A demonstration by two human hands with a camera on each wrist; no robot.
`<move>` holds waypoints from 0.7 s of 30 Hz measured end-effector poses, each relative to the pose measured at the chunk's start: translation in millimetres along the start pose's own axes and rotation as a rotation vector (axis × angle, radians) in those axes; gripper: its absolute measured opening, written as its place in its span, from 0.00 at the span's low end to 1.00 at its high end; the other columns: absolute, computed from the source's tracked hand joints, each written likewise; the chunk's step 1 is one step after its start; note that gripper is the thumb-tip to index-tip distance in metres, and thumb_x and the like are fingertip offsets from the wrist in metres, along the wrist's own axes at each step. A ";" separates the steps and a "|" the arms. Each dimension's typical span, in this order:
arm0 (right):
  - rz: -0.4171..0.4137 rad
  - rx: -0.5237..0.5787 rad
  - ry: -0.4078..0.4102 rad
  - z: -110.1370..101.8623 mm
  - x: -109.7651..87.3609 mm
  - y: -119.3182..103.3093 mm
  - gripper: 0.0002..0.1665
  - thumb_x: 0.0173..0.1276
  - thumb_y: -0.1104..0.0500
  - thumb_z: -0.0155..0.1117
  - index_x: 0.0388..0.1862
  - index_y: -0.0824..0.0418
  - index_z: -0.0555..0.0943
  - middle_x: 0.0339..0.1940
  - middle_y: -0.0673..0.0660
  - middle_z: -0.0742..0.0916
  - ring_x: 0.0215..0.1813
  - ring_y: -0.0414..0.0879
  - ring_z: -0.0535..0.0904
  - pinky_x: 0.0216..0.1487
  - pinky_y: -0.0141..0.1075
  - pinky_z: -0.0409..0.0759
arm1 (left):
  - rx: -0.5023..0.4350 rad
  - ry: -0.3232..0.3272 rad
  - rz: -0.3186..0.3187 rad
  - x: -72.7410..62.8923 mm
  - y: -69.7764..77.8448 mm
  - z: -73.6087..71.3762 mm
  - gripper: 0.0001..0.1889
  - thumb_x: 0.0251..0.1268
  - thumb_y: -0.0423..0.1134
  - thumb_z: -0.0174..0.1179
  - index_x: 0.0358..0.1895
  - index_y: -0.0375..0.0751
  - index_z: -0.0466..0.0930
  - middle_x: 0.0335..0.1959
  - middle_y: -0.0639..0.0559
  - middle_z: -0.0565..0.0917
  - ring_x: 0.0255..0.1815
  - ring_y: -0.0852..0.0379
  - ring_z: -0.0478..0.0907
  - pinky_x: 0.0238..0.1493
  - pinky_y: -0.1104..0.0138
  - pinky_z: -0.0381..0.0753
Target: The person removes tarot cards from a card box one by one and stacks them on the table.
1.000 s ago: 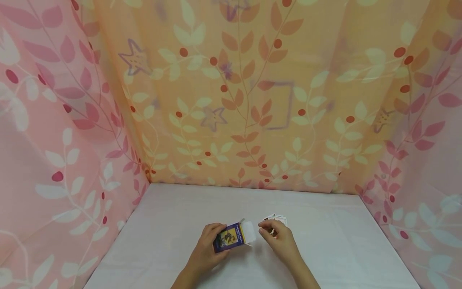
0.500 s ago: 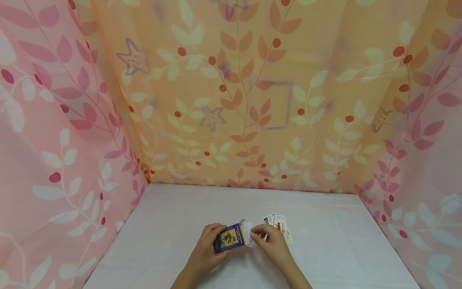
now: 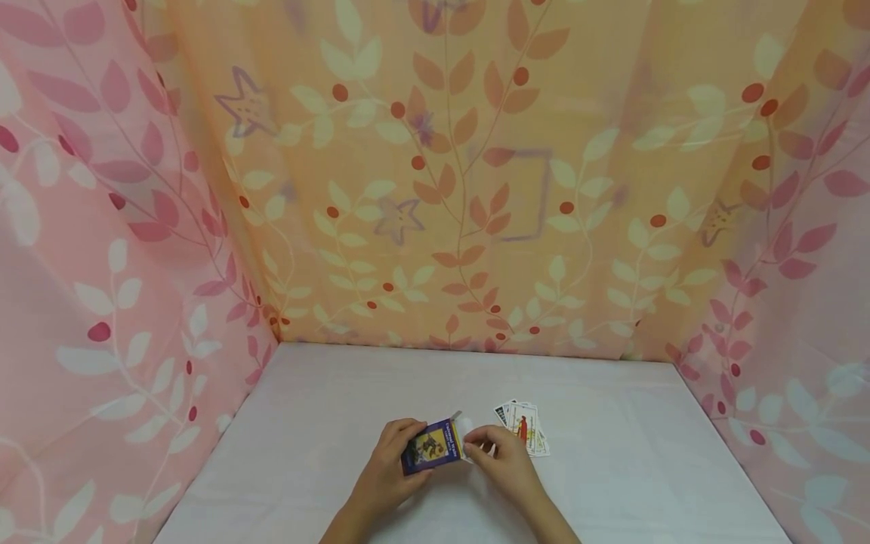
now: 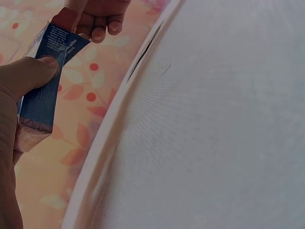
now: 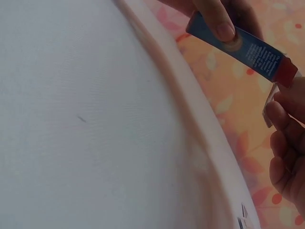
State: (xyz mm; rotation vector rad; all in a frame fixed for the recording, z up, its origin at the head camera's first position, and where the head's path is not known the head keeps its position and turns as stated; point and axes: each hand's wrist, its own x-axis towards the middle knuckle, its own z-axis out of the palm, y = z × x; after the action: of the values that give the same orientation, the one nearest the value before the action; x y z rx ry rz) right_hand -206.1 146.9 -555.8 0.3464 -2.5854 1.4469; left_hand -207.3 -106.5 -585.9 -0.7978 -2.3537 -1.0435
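In the head view my left hand (image 3: 390,465) grips a small purple-blue card box (image 3: 431,447) with a yellow picture and "Universal Waite" printed on its face. The open end of the box points right, a white flap (image 3: 466,428) standing out from it. My right hand (image 3: 501,457) is at that end, thumb and forefinger pinching the flap. Seen from the right wrist, a red side tab (image 5: 286,71) sticks out beside these fingers, and the left thumb (image 5: 225,31) presses the box's narrow side. What lies inside the box is hidden.
A loosely fanned pile of picture cards (image 3: 523,429), the top one with a red figure, lies on the white table (image 3: 612,453) just beyond the right hand. Leaf-patterned curtains (image 3: 462,227) stand along the back and both sides.
My right hand has moved left from over the card pile to the box's open end, uncovering the cards. The left hand and the box have stayed about where they were.
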 end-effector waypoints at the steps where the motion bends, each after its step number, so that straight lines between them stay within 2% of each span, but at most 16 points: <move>1: 0.001 -0.004 -0.003 0.5 -0.1 -0.3 0.04 0.65 0.52 0.75 0.38 0.46 0.88 0.31 0.40 0.84 0.35 0.35 0.76 0.35 0.28 0.76 | 0.001 -0.002 -0.006 0.0 0.2 -0.1 0.43 0.46 0.43 0.83 0.70 0.45 0.74 0.65 0.59 0.73 0.65 0.60 0.71 0.66 0.68 0.76; 4: 0.006 -0.014 -0.008 1.6 -0.5 -1.6 0.04 0.66 0.51 0.74 0.39 0.46 0.88 0.31 0.40 0.84 0.35 0.34 0.76 0.35 0.28 0.76 | 0.001 -0.006 -0.016 -0.2 0.2 -0.2 0.43 0.47 0.44 0.83 0.70 0.48 0.74 0.65 0.61 0.72 0.65 0.62 0.70 0.65 0.67 0.77; 8: 0.009 -0.004 0.003 1.9 -0.7 -4.8 0.04 0.65 0.52 0.74 0.38 0.46 0.88 0.30 0.40 0.84 0.34 0.35 0.76 0.35 0.28 0.76 | 0.000 0.009 0.008 -0.5 -1.5 0.7 0.44 0.46 0.44 0.83 0.70 0.50 0.73 0.65 0.61 0.72 0.65 0.61 0.70 0.64 0.69 0.76; 14: -0.002 0.008 0.011 3.4 0.4 -7.4 0.06 0.63 0.50 0.76 0.37 0.47 0.88 0.30 0.40 0.85 0.34 0.35 0.77 0.35 0.29 0.77 | -0.012 0.035 0.037 -0.6 -3.4 1.1 0.44 0.45 0.42 0.83 0.70 0.48 0.74 0.65 0.59 0.72 0.64 0.59 0.71 0.64 0.72 0.75; 21: 0.040 0.008 0.001 6.4 -0.5 -5.4 0.05 0.64 0.51 0.75 0.37 0.47 0.88 0.31 0.40 0.86 0.33 0.35 0.77 0.34 0.29 0.78 | -0.009 0.018 0.043 -1.7 -4.5 1.1 0.44 0.46 0.42 0.83 0.71 0.51 0.72 0.64 0.58 0.73 0.64 0.59 0.70 0.66 0.72 0.74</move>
State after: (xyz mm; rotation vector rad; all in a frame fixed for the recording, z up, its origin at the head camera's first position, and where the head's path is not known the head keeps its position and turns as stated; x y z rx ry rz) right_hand -204.3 138.8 -554.9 0.2971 -2.6009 1.4701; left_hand -209.1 -108.6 -589.9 -0.8349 -2.3085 -1.0401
